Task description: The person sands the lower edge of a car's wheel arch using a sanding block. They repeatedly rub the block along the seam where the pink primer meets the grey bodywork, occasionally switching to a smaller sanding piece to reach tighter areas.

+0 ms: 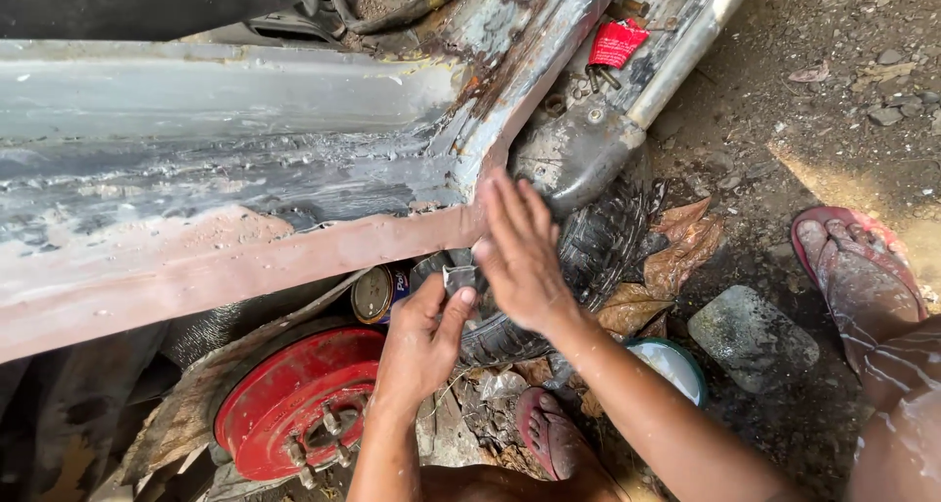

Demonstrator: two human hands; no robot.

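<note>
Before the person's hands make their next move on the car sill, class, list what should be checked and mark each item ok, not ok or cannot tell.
1. Left hand has a firm grip on the small grey piece: ok, pinched between thumb and fingers.
2. Right hand free: ok, open and flat by the sill's rusty edge.
3. Kind of grey piece: cannot tell, too small.
4. Footing: not ok, sandalled feet on wet, littered ground.
5. Working room: not ok, a red brake drum, a tyre and a tin crowd under the hands.
6. Loose bolts on the sill: cannot tell if secure.
</note>
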